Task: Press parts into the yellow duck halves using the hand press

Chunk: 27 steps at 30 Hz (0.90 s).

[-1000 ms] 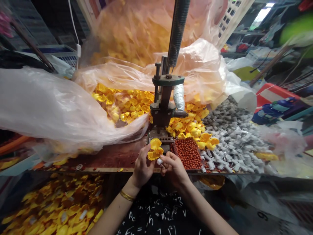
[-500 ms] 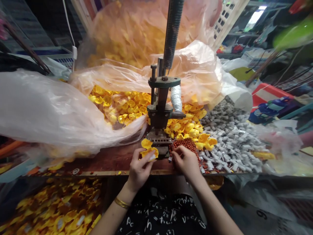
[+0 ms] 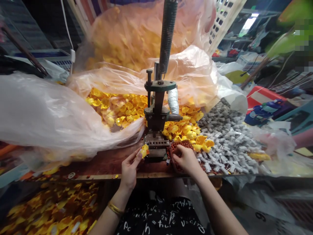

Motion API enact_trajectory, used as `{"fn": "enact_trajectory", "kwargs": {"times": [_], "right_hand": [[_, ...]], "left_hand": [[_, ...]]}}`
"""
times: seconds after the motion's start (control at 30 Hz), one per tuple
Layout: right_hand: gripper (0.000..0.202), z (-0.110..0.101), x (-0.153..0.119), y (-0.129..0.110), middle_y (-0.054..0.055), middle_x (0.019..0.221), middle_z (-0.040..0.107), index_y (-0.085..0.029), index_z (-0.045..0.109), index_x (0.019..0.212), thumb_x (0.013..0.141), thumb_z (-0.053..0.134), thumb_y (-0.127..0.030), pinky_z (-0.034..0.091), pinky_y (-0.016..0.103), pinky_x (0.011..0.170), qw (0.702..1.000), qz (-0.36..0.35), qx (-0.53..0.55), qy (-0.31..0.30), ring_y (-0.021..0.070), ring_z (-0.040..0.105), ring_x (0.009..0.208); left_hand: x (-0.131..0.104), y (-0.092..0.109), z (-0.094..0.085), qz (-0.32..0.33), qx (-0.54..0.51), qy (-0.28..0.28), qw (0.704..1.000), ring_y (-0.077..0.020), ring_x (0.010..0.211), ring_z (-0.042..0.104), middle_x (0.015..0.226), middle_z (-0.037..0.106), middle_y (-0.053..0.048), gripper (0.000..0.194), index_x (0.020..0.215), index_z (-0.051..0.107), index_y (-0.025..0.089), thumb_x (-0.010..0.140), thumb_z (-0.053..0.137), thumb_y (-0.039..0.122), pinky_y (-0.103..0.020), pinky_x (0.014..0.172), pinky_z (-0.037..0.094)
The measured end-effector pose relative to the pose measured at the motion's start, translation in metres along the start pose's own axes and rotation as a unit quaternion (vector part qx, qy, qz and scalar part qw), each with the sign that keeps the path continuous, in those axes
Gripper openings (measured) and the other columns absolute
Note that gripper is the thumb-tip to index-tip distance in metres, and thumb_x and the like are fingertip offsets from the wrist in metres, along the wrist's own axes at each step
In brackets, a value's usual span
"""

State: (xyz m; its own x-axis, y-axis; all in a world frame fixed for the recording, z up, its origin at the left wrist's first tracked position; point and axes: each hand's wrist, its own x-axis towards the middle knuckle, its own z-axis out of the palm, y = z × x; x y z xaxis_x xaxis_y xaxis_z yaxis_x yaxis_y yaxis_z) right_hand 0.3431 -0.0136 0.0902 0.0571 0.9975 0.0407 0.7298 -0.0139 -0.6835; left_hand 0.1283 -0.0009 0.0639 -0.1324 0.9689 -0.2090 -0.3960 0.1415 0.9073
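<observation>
Between the thumb and fingers of my left hand (image 3: pixel 130 168) is a yellow plastic piece (image 3: pixel 144 151), held just left of the base of a dark metal press (image 3: pixel 156 143). My right hand (image 3: pixel 184 158) is closed at a container of small red-brown beads (image 3: pixel 174 165); its fingertips are down among the beads, and whatever they pinch is hidden. Behind the press lies a heap of yellow shells (image 3: pixel 132 107). Grey-white small parts (image 3: pixel 227 140) are piled to the right of the beads.
A sheet of clear plastic (image 3: pixel 49 114) covers the left of the table. Behind the press stands a large bag of yellow pieces (image 3: pixel 127 39). More yellow pieces (image 3: pixel 61 209) lie below the table edge at the lower left. A red box (image 3: pixel 259 94) is at the right.
My left hand has moved slightly left, and the yellow piece in it has turned and looks more compact. My right hand reaches into the beads. The whole view has shifted a little.
</observation>
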Motion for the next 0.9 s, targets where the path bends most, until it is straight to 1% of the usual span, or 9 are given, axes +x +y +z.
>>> {"fn": "enact_trajectory", "kwargs": {"times": [0.07, 0.13, 0.37, 0.47, 0.57, 0.63, 0.73, 0.83, 0.9], "right_hand": [[0.005, 0.009, -0.004, -0.019, 0.001, 0.07, 0.064, -0.02, 0.058, 0.072, 0.074, 0.057, -0.016, 0.042, 0.025, 0.06, 0.987, -0.027, 0.156, 0.009, 0.0161, 0.059, 0.066], [0.002, 0.023, -0.007, -0.035, 0.0, 0.071, 0.064, -0.021, 0.06, 0.074, 0.074, 0.059, -0.019, 0.043, 0.024, 0.059, 0.969, -0.055, 0.238, 0.02, 0.0152, 0.058, 0.066], [0.009, 0.049, -0.012, -0.054, 0.002, 0.071, 0.062, -0.022, 0.063, 0.069, 0.078, 0.063, -0.022, 0.045, 0.026, 0.063, 0.957, -0.093, 0.266, 0.067, 0.0152, 0.057, 0.068], [0.011, 0.05, -0.013, -0.051, 0.002, 0.071, 0.064, -0.021, 0.064, 0.068, 0.075, 0.068, -0.027, 0.046, 0.027, 0.065, 0.944, -0.046, 0.322, 0.057, 0.0157, 0.059, 0.068], [0.021, 0.051, -0.002, -0.044, 0.002, 0.071, 0.065, -0.019, 0.062, 0.071, 0.07, 0.073, -0.038, 0.047, 0.028, 0.065, 0.924, 0.02, 0.382, -0.001, 0.0167, 0.059, 0.067], [0.027, 0.053, 0.015, -0.038, 0.002, 0.072, 0.063, -0.019, 0.06, 0.07, 0.066, 0.076, -0.04, 0.047, 0.029, 0.066, 0.946, -0.001, 0.324, 0.009, 0.0173, 0.057, 0.069], [0.024, 0.06, 0.041, -0.033, 0.005, 0.081, 0.059, -0.019, 0.058, 0.066, 0.066, 0.078, -0.032, 0.044, 0.033, 0.075, 0.991, -0.062, 0.09, 0.083, 0.0211, 0.054, 0.082], [0.021, 0.06, 0.057, -0.023, 0.008, 0.086, 0.058, -0.018, 0.058, 0.062, 0.062, 0.079, -0.02, 0.042, 0.035, 0.077, 0.992, -0.039, -0.073, 0.092, 0.0242, 0.051, 0.088], [0.021, 0.048, 0.065, -0.012, 0.006, 0.08, 0.057, -0.017, 0.057, 0.06, 0.061, 0.078, -0.016, 0.042, 0.033, 0.073, 0.994, -0.019, -0.068, 0.085, 0.0215, 0.051, 0.081]], "left_hand": [[-0.004, 0.001, 0.007, -0.018, -0.031, 0.007, 0.999, -0.0211, 0.086, 0.068, 0.104, 0.073, -0.011, 0.043, 0.095, 0.075, 0.016, 0.058, 0.082, 0.037, -0.028, 0.07, 0.054], [-0.008, 0.002, 0.015, -0.032, -0.054, 0.004, 0.998, -0.0202, 0.082, 0.068, 0.1, 0.074, -0.011, 0.043, 0.093, 0.075, 0.015, 0.057, 0.083, 0.036, -0.028, 0.068, 0.054], [-0.016, 0.005, 0.023, -0.043, -0.063, -0.015, 0.997, -0.0252, 0.091, 0.068, 0.094, 0.075, -0.01, 0.044, 0.097, 0.074, 0.016, 0.059, 0.082, 0.036, -0.038, 0.081, 0.054], [-0.018, 0.006, 0.021, -0.041, -0.067, -0.021, 0.997, -0.0265, 0.095, 0.067, 0.094, 0.075, -0.01, 0.041, 0.095, 0.074, 0.016, 0.058, 0.082, 0.034, -0.039, 0.084, 0.053], [-0.012, 0.002, 0.017, -0.06, -0.076, -0.042, 0.994, -0.026, 0.093, 0.067, 0.095, 0.075, -0.01, 0.042, 0.096, 0.074, 0.016, 0.06, 0.082, 0.036, -0.04, 0.085, 0.052], [0.0, -0.003, 0.015, -0.042, -0.054, -0.035, 0.997, -0.0249, 0.093, 0.067, 0.098, 0.074, -0.01, 0.041, 0.096, 0.074, 0.016, 0.061, 0.081, 0.037, -0.041, 0.088, 0.051], [0.031, -0.013, 0.016, 0.053, 0.056, -0.022, 0.997, -0.0233, 0.096, 0.065, 0.1, 0.072, -0.01, 0.039, 0.095, 0.074, 0.015, 0.062, 0.08, 0.037, -0.04, 0.093, 0.047], [0.065, -0.021, 0.019, 0.153, 0.189, -0.064, 0.968, -0.0222, 0.093, 0.064, 0.096, 0.069, -0.009, 0.036, 0.094, 0.075, 0.016, 0.066, 0.076, 0.038, -0.039, 0.091, 0.047], [0.08, -0.024, 0.02, 0.201, 0.253, -0.106, 0.94, -0.0216, 0.093, 0.063, 0.096, 0.066, -0.008, 0.035, 0.098, 0.074, 0.017, 0.07, 0.073, 0.038, -0.038, 0.09, 0.048]]}}
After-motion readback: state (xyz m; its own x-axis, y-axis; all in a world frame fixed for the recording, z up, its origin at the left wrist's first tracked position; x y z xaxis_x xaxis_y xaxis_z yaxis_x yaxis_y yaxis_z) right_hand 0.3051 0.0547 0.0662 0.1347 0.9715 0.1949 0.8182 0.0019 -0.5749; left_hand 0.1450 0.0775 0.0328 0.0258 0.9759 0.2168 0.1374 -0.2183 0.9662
